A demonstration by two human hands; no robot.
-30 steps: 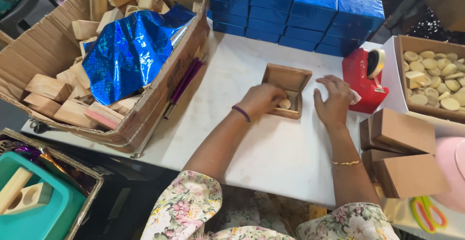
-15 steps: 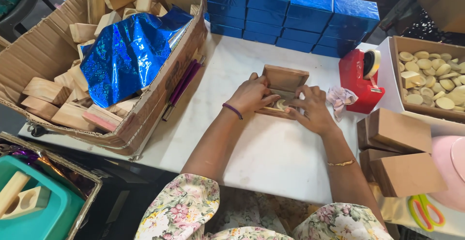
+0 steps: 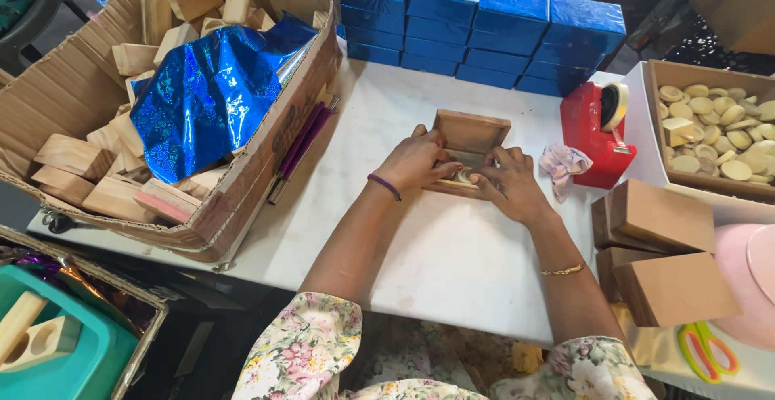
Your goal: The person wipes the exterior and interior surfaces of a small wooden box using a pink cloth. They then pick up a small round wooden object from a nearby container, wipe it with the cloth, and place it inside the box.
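Two hands, the left hand (image 3: 416, 160) and right hand (image 3: 504, 182), are pressed flat, fingers together, on a small wooden box (image 3: 468, 138) on the white table (image 3: 452, 263), with shiny blue boxes (image 3: 484, 20) stacked behind.

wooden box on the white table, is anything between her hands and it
Nothing visible. The left hand and right hand already rest on the open wooden box, fingers meeting over a pale round piece inside. The red tape dispenser stands off to the side.
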